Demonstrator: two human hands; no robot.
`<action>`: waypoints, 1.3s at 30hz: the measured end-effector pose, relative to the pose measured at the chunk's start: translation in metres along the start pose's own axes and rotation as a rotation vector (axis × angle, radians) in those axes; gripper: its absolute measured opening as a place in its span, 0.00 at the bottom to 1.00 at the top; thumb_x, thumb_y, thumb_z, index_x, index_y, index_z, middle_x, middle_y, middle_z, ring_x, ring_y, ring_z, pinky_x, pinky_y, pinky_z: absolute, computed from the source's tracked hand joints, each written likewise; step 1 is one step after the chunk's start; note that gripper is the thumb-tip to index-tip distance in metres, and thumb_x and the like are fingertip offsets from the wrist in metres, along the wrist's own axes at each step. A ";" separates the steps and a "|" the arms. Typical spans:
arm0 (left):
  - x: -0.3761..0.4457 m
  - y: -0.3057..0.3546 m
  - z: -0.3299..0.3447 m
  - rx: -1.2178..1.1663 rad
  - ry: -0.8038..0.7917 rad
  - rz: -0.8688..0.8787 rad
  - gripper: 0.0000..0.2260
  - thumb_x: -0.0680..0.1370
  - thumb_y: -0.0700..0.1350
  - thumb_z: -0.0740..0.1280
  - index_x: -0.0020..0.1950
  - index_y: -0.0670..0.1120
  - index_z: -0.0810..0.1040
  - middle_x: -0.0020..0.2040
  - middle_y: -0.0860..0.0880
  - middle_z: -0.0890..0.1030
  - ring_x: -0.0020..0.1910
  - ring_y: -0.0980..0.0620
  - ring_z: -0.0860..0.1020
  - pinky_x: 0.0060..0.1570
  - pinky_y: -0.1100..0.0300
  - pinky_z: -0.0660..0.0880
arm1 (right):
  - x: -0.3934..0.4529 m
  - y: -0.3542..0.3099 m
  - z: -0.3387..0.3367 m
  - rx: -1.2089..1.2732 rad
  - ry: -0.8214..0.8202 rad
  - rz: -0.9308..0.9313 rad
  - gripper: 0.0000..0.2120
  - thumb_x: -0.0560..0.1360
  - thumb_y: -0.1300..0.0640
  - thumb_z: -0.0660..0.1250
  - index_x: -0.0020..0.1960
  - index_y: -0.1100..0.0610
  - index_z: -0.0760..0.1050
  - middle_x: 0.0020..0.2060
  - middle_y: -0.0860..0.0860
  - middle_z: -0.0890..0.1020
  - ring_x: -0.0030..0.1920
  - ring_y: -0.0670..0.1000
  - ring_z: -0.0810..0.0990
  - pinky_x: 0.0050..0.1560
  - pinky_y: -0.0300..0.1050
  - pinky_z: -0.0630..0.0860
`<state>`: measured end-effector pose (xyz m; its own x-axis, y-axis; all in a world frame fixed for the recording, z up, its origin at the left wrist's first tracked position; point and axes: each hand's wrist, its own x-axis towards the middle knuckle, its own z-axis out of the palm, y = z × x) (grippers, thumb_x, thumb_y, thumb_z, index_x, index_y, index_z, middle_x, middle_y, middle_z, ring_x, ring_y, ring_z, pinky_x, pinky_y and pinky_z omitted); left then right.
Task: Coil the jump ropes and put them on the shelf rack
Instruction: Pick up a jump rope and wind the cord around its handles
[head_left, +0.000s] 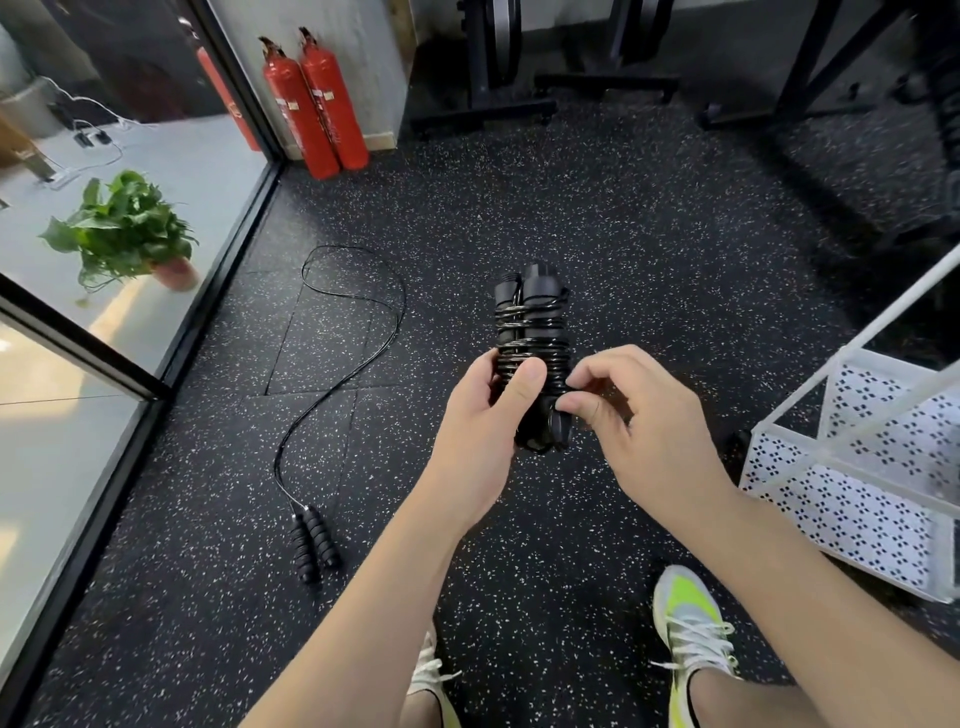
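Left hand (475, 426): grip wrapped around the coiled jump rope (532, 332), thumb pressed on the windings.
Right hand (631, 415): grip pinching the cord near the bundle's lower end.
Coiled jump rope: held upright above the floor (649, 234), between both hands.
Second jump rope (343, 364): uncoiled on the floor, left.
Shelf rack (862, 467): white, right.
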<state>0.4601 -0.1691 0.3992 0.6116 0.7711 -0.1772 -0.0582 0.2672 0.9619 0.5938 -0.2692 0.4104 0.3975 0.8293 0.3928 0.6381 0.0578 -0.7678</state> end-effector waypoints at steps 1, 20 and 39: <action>0.000 0.000 -0.001 -0.003 -0.018 -0.008 0.18 0.79 0.52 0.69 0.66 0.44 0.78 0.63 0.39 0.82 0.60 0.44 0.80 0.66 0.38 0.74 | -0.001 0.000 0.000 0.000 -0.027 0.009 0.05 0.78 0.52 0.69 0.50 0.53 0.77 0.46 0.42 0.78 0.47 0.42 0.78 0.47 0.28 0.69; -0.007 0.007 -0.004 -0.108 -0.333 -0.108 0.40 0.72 0.39 0.76 0.79 0.46 0.59 0.75 0.37 0.69 0.75 0.38 0.70 0.74 0.39 0.68 | 0.003 -0.015 -0.014 0.141 -0.093 0.011 0.04 0.79 0.63 0.69 0.51 0.56 0.79 0.45 0.43 0.80 0.44 0.43 0.80 0.44 0.27 0.71; -0.006 0.002 0.011 0.144 -0.309 0.031 0.18 0.71 0.36 0.72 0.57 0.52 0.78 0.53 0.39 0.81 0.50 0.46 0.78 0.50 0.41 0.78 | 0.020 -0.004 -0.041 0.046 -0.381 -0.003 0.11 0.73 0.64 0.74 0.48 0.49 0.79 0.43 0.44 0.79 0.40 0.49 0.78 0.44 0.36 0.73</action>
<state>0.4648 -0.1793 0.4045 0.8228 0.5600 -0.0972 0.0181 0.1450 0.9893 0.6259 -0.2753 0.4419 0.1164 0.9757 0.1857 0.6049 0.0786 -0.7924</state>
